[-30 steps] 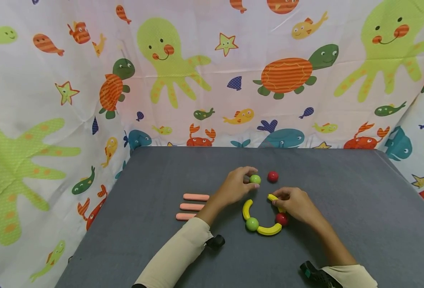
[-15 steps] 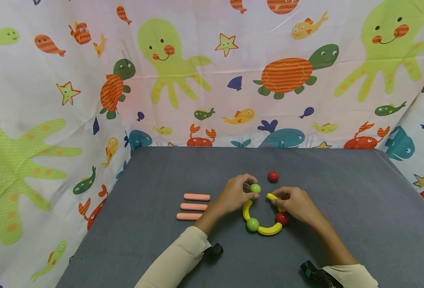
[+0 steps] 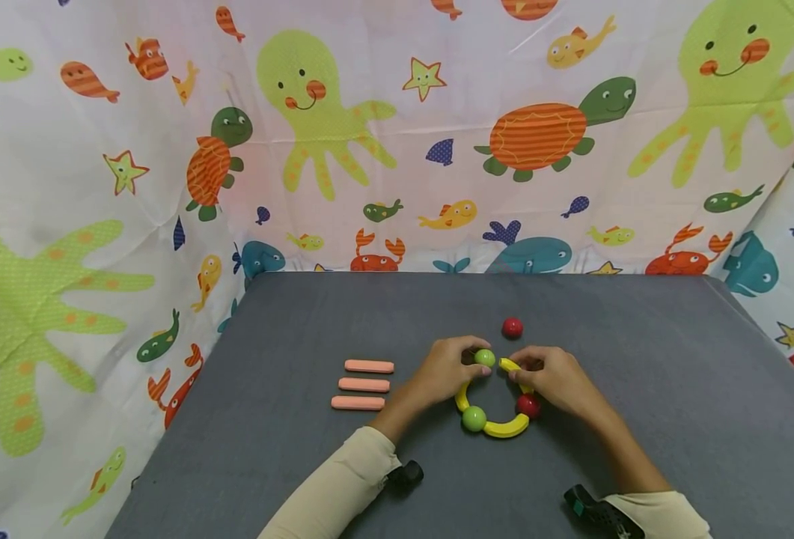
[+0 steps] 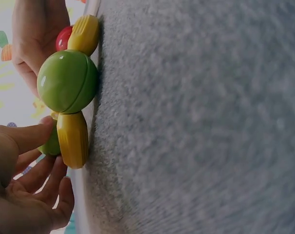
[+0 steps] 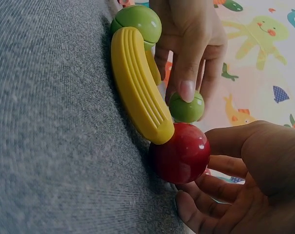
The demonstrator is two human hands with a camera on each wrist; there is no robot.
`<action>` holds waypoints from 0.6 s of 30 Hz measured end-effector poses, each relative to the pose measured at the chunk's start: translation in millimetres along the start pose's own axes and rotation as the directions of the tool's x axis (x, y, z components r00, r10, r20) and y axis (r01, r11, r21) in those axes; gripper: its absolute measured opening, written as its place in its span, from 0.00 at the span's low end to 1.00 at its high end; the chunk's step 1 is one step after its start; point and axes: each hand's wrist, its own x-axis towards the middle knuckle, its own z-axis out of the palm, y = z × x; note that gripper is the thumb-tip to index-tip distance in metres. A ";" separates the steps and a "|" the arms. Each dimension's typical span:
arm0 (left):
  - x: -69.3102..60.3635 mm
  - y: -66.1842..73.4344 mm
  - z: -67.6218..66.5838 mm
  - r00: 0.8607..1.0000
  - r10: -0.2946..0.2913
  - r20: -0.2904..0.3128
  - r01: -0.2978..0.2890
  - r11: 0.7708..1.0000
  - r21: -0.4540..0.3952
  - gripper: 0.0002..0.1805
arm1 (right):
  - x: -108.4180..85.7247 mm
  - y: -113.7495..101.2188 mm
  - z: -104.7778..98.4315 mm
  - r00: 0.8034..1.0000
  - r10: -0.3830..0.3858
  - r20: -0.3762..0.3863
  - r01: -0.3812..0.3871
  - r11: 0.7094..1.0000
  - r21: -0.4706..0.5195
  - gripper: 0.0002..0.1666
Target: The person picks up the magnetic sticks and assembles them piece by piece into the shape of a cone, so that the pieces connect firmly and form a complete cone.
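In the head view, toy balls and curved yellow pieces form a ring on the grey table. My left hand (image 3: 445,368) pinches a green ball (image 3: 485,358) at the ring's far side. Opposite it, my right hand (image 3: 557,379) holds a yellow toy banana (image 3: 508,365) between thumb and fingers. Below that banana sits a red ball (image 3: 527,406), seen large in the right wrist view (image 5: 180,153). A second banana (image 3: 507,427) links it to another green ball (image 3: 474,418). The left-side banana (image 3: 462,397) is partly covered by my left hand.
Beyond the ring lies a lone red ball (image 3: 512,328). Left of my left forearm, three pink sticks (image 3: 370,366) lie in parallel. A curtain (image 3: 383,165) printed with sea animals hangs behind the table (image 3: 673,389).
My left hand has brought the green ball nearer to me and slightly right, to the gap in the ring. My right hand has stayed almost still on the banana.
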 end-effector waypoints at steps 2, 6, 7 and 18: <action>-0.4 -0.2 0.8 1.000 -0.005 0.002 0.005 1.000 0.014 0.21 | 0.4 -0.5 -0.2 1.000 0.000 0.001 0.000 1.000 -0.005 0.14; -1.1 -0.1 1.7 1.000 -0.014 0.013 0.014 0.999 0.036 0.21 | 1.0 -1.1 -0.1 1.000 -0.005 0.001 0.005 1.000 -0.014 0.14; -1.2 -0.2 1.9 1.000 -0.017 0.016 0.016 0.999 0.040 0.21 | 1.1 -1.2 0.1 1.000 -0.009 0.000 0.009 1.000 -0.016 0.13; -0.9 -0.5 3.6 1.000 -0.019 0.025 0.018 0.998 0.054 0.22 | 0.8 -1.2 1.7 1.000 -0.030 0.009 0.030 0.999 -0.016 0.13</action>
